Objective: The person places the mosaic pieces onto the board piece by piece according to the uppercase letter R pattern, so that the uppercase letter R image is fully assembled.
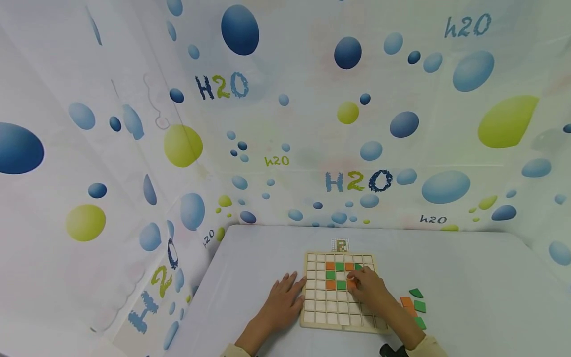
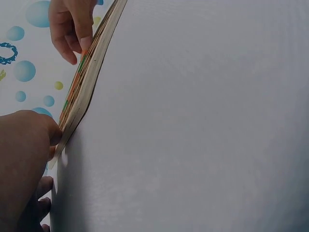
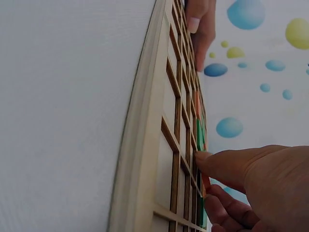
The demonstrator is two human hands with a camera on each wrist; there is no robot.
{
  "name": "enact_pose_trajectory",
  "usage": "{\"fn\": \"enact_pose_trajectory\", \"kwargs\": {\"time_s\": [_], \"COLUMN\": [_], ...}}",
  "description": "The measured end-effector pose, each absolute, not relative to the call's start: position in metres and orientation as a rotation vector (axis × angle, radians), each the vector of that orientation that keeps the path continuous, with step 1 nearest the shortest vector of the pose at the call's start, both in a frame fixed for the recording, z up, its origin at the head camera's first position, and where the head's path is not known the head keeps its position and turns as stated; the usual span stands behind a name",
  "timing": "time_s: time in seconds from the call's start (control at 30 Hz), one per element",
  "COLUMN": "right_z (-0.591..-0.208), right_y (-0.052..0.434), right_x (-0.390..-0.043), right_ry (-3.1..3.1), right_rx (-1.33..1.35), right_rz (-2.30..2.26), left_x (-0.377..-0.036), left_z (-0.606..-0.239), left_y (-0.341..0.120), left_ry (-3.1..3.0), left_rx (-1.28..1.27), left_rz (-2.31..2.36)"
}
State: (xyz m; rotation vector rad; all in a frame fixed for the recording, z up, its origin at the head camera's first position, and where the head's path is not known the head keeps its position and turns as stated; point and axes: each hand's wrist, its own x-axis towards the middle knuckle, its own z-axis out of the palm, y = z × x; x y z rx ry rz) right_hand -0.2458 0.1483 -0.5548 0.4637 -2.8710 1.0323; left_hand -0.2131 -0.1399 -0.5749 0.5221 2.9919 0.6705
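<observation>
A wooden grid board [image 1: 315,307] lies on the white table with orange and green tiles in some of its cells. My right hand [image 1: 369,290] is over the right part of the grid. Its thumb and fingers pinch an orange tile [image 3: 206,183] at a cell; the fingers partly cover it. Beside the board's left edge, my left hand [image 1: 283,303] rests with fingers spread, the thumb side touching the frame. Set in the grid near the right hand are a green tile [image 1: 341,285] and an orange tile [image 1: 330,284].
Loose green and orange tiles [image 1: 406,301] lie right of the board, partly behind the right forearm. A small pattern card [image 1: 341,245] lies at the board's far edge. A black object [image 1: 392,351] is by the right sleeve. Printed sheeting [image 1: 308,139] stands behind the table.
</observation>
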Motion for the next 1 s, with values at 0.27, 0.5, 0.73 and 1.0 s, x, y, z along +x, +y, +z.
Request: {"fn": "enact_pose_trajectory", "kwargs": {"time_s": [0.27,0.5,0.73,1.0], "right_z": [-0.554,-0.553,-0.545,-0.531], "right_y": [0.149,0.159,0.198,0.264], "right_x": [-0.245,-0.242,-0.238,-0.242], "right_ry": [-2.89,-2.887,-2.981,-3.161], "right_rx": [0.441,0.492,0.372,-0.029], "right_rz": [1.046,0.993,0.943,0.783], "left_x": [-0.213,-0.213,-0.214,-0.214], "left_z": [-0.575,-0.574,-0.575,-0.574], "left_y": [-0.14,-0.14,-0.139,-0.14], "left_ry": [2.991,2.979,2.981,2.976], "left_rx": [0.51,0.509,0.518,0.519], "left_rz": [0.668,0.681,0.664,0.669]}}
